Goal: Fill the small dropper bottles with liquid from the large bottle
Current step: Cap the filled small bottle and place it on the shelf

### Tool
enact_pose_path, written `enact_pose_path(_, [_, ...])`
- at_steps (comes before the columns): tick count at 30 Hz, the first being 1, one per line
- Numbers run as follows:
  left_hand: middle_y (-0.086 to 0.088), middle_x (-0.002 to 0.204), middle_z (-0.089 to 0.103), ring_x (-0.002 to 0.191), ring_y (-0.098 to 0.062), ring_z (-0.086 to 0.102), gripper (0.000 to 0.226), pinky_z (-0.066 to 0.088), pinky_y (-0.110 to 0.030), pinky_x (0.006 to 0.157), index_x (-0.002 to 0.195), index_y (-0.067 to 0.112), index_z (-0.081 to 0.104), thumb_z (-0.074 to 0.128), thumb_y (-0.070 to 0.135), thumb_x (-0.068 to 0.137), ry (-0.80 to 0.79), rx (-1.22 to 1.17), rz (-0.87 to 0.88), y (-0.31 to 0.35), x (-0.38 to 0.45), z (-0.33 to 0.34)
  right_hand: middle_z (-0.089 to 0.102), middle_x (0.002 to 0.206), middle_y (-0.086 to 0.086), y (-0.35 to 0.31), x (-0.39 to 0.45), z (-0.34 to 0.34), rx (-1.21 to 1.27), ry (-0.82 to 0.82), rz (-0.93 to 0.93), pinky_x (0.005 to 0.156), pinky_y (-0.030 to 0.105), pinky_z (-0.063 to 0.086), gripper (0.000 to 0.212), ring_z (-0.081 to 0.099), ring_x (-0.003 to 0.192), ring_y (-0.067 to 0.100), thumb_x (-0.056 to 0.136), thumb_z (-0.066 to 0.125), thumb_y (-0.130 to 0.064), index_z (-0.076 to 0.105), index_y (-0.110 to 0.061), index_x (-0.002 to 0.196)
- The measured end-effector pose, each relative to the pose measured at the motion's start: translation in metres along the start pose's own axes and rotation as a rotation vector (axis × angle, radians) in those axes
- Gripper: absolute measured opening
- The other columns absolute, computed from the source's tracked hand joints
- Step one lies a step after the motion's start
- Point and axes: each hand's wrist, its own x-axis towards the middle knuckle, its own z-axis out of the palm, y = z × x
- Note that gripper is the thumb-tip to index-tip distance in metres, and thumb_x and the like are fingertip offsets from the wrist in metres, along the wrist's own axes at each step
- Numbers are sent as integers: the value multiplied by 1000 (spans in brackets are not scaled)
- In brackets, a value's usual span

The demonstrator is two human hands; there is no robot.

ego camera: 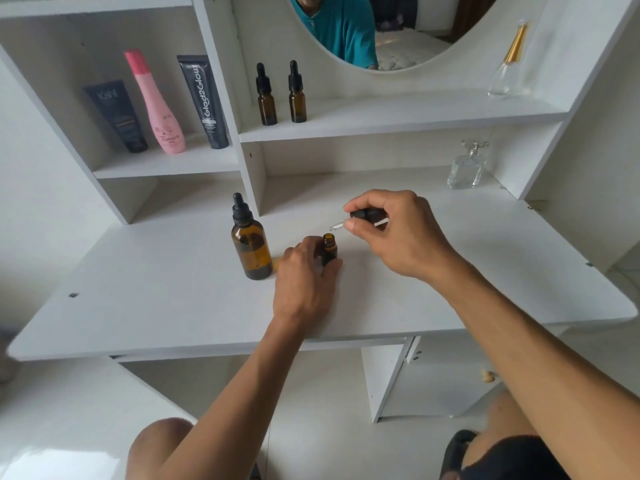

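A large amber bottle (251, 245) with a black dropper cap stands on the white desk (173, 306). Just right of it, my left hand (304, 282) grips a small amber dropper bottle (329, 249) that stands uncapped on the desk. My right hand (398, 233) holds that bottle's black dropper cap (367, 216) sideways, a little above and right of the open neck, its glass pipette tip pointing left. Two more small amber dropper bottles (266, 97) (297, 93), both capped, stand on the upper shelf.
On the left shelf stand a dark tube (117, 116), a pink bottle (156, 105) and a grey tube (205, 102). Clear glass perfume bottles sit at the desk's back right (467, 166) and on the upper right shelf (509, 64). A round mirror (381, 29) hangs above.
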Motion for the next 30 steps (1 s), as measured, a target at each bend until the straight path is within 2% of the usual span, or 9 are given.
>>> enact_pose_path(4, [-4,114,69,103,-24,63,35,54,-43,91,125,18,65,69,30,92,-1,-2,3,0,0,0,71,94,-7,0,1,0,-108,-125,-12,71,3,44,19,64,79,4,89,74,-21,75,-19,108])
enact_pose_path(7, [-3,111,71,103,-23,63,32,54,-45,90,122,18,66,68,30,92,2,-6,8,-1,-1,0,72,101,-4,2,2,2,-135,-145,-23,77,16,47,20,65,84,10,90,73,-21,74,-19,109])
enact_pose_path(9, [-3,111,71,103,-23,63,31,55,-45,89,121,19,66,68,30,92,3,-12,3,0,-1,0,72,101,-3,2,3,3,-141,-144,-25,79,18,47,20,64,84,11,90,73,-21,74,-20,110])
enact_pose_path(14, [-4,107,71,99,-26,62,28,55,-46,85,117,17,66,68,29,92,6,0,17,1,-1,-1,73,97,-6,-5,7,5,-86,-124,-25,78,16,51,27,67,84,10,83,81,-25,72,-20,108])
enact_pose_path(19, [-3,104,69,94,-25,63,26,56,-48,82,111,20,64,65,35,90,-1,28,9,0,0,1,73,96,-6,-9,9,14,-54,-134,-57,72,8,44,23,68,88,10,85,79,-26,72,-19,106])
enact_pose_path(22, [-2,106,71,95,-24,64,28,57,-47,83,113,20,66,66,35,90,0,26,4,-1,0,1,74,93,-5,-12,10,13,-73,-126,-81,72,9,47,19,69,87,11,88,77,-25,73,-18,105])
enact_pose_path(26, [-4,114,70,103,-24,64,36,55,-44,90,124,18,66,69,32,91,4,11,5,-1,0,0,74,90,-4,-13,12,3,-77,-97,-69,68,4,46,19,69,81,10,87,78,-23,74,-16,104])
enact_pose_path(28, [-5,115,70,104,-24,63,38,54,-42,91,126,18,65,70,31,92,7,6,7,-2,1,0,74,90,-2,-11,14,0,-98,-111,-58,69,7,47,19,69,81,12,86,78,-23,74,-15,104])
enact_pose_path(30, [-6,115,70,104,-25,63,37,54,-42,91,126,17,66,71,29,92,9,-4,11,-2,1,0,74,90,0,-9,15,-3,-127,-128,-53,73,16,52,19,69,82,14,86,78,-24,75,-16,103])
